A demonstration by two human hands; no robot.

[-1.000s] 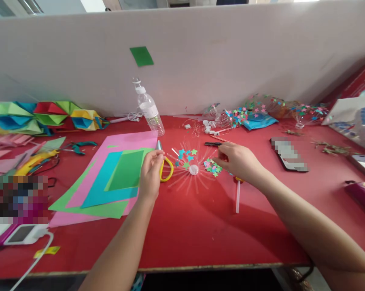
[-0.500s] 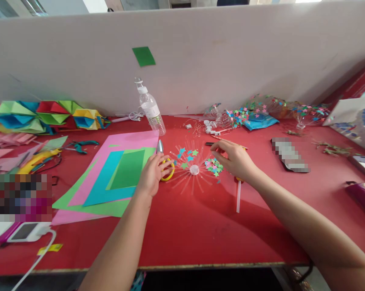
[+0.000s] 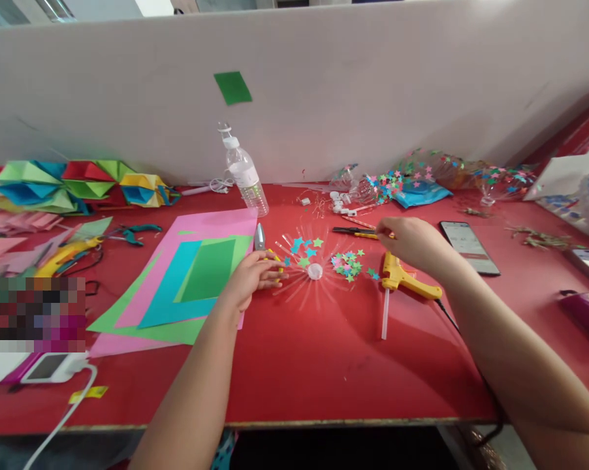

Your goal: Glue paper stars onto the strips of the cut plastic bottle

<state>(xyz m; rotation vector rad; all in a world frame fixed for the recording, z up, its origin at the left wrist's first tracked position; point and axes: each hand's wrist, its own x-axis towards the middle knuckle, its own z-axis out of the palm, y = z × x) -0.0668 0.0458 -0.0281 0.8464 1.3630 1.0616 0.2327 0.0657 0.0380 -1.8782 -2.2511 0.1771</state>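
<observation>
The slim black-and-yellow tool [image 3: 357, 231] lay at nine o'clock from the right hand [image 3: 406, 236], the nearer one, its long axis running nine to three. That hand was curled, fingertips together by the tool's end; whether they gripped it was unclear. The left hand [image 3: 253, 275], loosely spread over the scissors [image 3: 260, 239], gripped nothing visibly. The fringed plastic [image 3: 315, 271] lay between, the glue gun [image 3: 406, 281] at the right hand's six o'clock.

No text is legible: the label [image 3: 244, 174] on the clear plastic bottle [image 3: 239, 156] and the smartphone screen [image 3: 465, 243] show too small.
</observation>
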